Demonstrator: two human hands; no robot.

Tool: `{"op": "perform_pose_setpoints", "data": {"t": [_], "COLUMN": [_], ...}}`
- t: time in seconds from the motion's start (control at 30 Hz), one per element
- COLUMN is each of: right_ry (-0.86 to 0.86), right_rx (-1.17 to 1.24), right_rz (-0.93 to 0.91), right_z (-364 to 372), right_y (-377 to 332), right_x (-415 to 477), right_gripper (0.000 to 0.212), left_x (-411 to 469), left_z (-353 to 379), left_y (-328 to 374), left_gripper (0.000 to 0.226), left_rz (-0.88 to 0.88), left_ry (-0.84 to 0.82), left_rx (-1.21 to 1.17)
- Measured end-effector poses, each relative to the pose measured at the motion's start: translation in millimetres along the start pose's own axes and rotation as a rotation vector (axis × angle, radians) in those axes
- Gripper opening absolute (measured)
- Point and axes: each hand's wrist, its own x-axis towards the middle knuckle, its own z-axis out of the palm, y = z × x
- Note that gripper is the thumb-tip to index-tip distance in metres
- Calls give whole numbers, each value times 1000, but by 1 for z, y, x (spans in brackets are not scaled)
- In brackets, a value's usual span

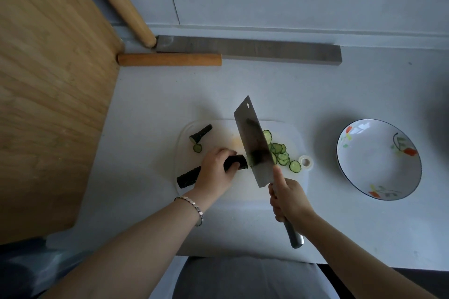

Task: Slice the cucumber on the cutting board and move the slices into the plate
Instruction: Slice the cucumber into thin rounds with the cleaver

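My left hand curls over the cucumber on the cutting board, steadying it; my right hand grips the cleaver. Slices pile beyond the blade, plate waiting rightward.

Cucumber: middle covered by left hand; cut end behind knife.
Slices: some behind the blade.
Wooden board: cropped at left edge.
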Motion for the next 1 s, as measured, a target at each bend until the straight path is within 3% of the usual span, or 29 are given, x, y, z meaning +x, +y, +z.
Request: {"op": "perform_pose_setpoints", "data": {"t": [0.07,0.13,0.17,0.23,0.3,0.4,0.53,0.6,0.7,0.87,1.0], "right_ry": [16,85,119,172,176,147,144,147,153,158,269], "right_rx": [-96,-351,-476,-619,-722,-907,-1128,-1206,-1289,-1388,-1385], "right_rz": [-48,-167,-226,-294,-343,-375,-469,-527,-586,-594,-849], "right_z": [-12,-23,-27,-33,-37,-39,-47,-52,-62,-78,-85], "right_y": [1,2,1,-1,-1,2,3,1,-2,-10,4], "right_x": [-7,-11,-14,-18,-19,-19,-13,-9,-1,1,9], "right_gripper": [55,53,53,54,54,49,46,47,46,45,56], "left_x": [-2,-1,-1,2,4,7,17,23,35,48,56], "left_z": [-7,-18,-24,-31,-27,-18,-11,-9,-4,12,21], "left_y": [6,18,26,43,52,57,59,64,69,78,71], "left_gripper": [25,32,36,42,46,57,61,61,69,76,75], "left_rz": [106,329,464,739,866,722,480,372,248,203,162], "left_ry": [180,366,372,200,-61,-344,-741,-860,-938,-966,-938], "left_rx": [9,69,96,202,420,676,657,621,580,600,584]}}
